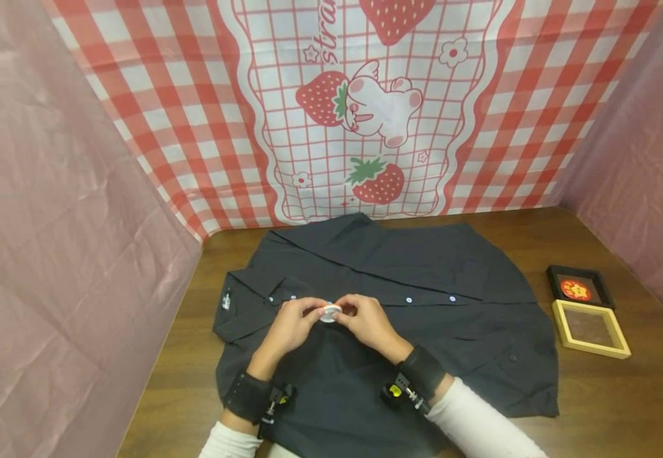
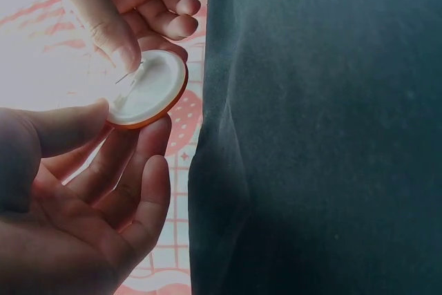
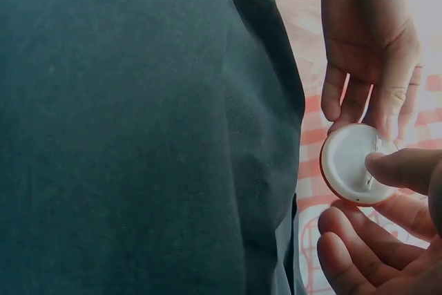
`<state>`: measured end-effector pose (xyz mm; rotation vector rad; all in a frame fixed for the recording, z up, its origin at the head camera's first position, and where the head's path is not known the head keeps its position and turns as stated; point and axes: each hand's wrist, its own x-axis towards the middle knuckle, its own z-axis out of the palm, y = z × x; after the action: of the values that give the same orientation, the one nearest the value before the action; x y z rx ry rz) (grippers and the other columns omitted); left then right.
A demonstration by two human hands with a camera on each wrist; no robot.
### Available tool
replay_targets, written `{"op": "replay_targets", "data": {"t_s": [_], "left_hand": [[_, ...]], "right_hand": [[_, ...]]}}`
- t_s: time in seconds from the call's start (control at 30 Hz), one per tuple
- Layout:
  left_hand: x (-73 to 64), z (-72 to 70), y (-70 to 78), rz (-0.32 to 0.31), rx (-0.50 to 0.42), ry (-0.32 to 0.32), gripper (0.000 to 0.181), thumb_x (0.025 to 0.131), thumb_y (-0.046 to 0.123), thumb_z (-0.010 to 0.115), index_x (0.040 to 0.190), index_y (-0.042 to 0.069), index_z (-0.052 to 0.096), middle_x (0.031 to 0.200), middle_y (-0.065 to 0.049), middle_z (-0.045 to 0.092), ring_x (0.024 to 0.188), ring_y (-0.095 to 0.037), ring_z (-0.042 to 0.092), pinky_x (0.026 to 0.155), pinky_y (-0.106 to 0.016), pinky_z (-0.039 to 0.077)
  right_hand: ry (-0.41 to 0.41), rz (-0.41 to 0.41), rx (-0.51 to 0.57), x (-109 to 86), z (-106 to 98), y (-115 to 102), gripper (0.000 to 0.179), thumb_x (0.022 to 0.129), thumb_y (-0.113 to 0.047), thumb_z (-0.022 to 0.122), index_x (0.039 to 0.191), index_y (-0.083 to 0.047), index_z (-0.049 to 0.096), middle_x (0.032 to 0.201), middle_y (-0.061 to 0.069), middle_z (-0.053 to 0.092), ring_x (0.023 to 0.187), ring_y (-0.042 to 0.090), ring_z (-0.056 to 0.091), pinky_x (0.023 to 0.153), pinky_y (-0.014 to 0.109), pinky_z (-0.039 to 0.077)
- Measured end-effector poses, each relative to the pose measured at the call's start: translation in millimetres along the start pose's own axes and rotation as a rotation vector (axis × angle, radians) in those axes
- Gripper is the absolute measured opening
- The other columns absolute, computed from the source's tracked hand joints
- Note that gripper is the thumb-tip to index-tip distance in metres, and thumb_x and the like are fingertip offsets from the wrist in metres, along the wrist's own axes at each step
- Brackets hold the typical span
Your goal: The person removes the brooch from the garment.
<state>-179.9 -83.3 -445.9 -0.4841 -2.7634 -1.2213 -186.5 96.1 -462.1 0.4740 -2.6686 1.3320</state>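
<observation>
A round pin badge (image 1: 329, 313) with a white back and an orange rim is held above the dark shirt (image 1: 366, 356), back side up. My left hand (image 1: 291, 327) pinches one edge of it between thumb and fingers. From the other side my right hand (image 1: 370, 323) grips it too. In the right wrist view the right thumb (image 3: 397, 169) presses on the thin metal pin across the badge's back (image 3: 347, 160). The left wrist view shows the badge (image 2: 155, 88) tilted, with part of the pin under the right thumb. Whether the pin is unfastened I cannot tell.
The shirt lies spread on a wooden table (image 1: 641, 394), collar to the left, with several white buttons along its placket. At the right are a black frame (image 1: 606, 292) holding a red and yellow badge (image 1: 576, 290) and a pale yellow frame (image 1: 595, 348). A checked cloth (image 1: 194, 127) hangs behind.
</observation>
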Motion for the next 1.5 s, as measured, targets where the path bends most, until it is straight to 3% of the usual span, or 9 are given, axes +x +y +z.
{"op": "replay_targets", "data": {"t_s": [0.27,0.5,0.93,1.13,1.3,1.5], "left_hand": [[-2.1,3.1,-5.0,-0.015,-0.018,-0.019,0.016,0.092,0.013,0.065,0.104,0.008,0.075,0.103,-0.007,0.075,0.097,-0.021,0.07,0.082,-0.038,0.057],[2.6,1.4,-8.1,0.004,0.045,0.067,0.017,0.089,0.018,0.069,0.103,0.012,0.077,0.101,-0.007,0.075,0.096,-0.025,0.07,0.081,-0.041,0.055],[7.1,-1.8,-8.6,0.039,0.04,0.133,0.017,0.087,0.014,0.071,0.102,0.009,0.078,0.097,-0.009,0.076,0.088,-0.024,0.071,0.073,-0.038,0.054],[7.6,-2.9,-9.2,0.002,0.025,0.134,0.016,0.088,0.013,0.071,0.101,0.008,0.078,0.097,-0.009,0.076,0.089,-0.024,0.072,0.076,-0.039,0.056],[6.6,-1.9,-10.8,-0.049,0.023,0.134,0.013,0.088,0.011,0.07,0.097,0.006,0.078,0.09,-0.008,0.077,0.08,-0.019,0.071,0.07,-0.033,0.056],[5.3,-1.9,-12.1,-0.046,0.081,0.144,0.012,0.087,0.012,0.071,0.096,0.007,0.078,0.087,-0.006,0.077,0.078,-0.018,0.069,0.07,-0.032,0.054]], "right_hand": [[-0.038,0.018,0.002,0.4,2.5,1.6,0.008,0.082,-0.013,0.077,0.088,-0.01,0.074,0.075,0.0,0.067,0.064,0.005,0.054,0.059,0.018,0.044],[-0.023,-0.013,-0.035,12.4,1.3,-0.8,0.009,0.081,-0.012,0.077,0.089,-0.01,0.073,0.073,-0.001,0.065,0.063,0.006,0.053,0.058,0.02,0.043],[0.042,-0.04,-0.018,16.1,6.4,-0.6,0.007,0.08,-0.01,0.077,0.086,-0.009,0.072,0.071,0.0,0.063,0.063,0.007,0.051,0.057,0.02,0.042],[0.026,-0.034,-0.052,20.5,7.1,-4.3,0.009,0.081,-0.012,0.077,0.088,-0.009,0.073,0.073,0.001,0.064,0.065,0.008,0.053,0.059,0.022,0.043],[0.017,-0.045,-0.08,21.8,11.4,-4.5,0.01,0.081,-0.012,0.076,0.09,-0.009,0.074,0.073,0.0,0.063,0.066,0.009,0.052,0.059,0.023,0.042],[0.023,-0.049,-0.107,21.6,14.1,-5.4,0.008,0.08,-0.012,0.075,0.087,-0.01,0.074,0.07,-0.001,0.06,0.064,0.009,0.05,0.059,0.023,0.04]]}}
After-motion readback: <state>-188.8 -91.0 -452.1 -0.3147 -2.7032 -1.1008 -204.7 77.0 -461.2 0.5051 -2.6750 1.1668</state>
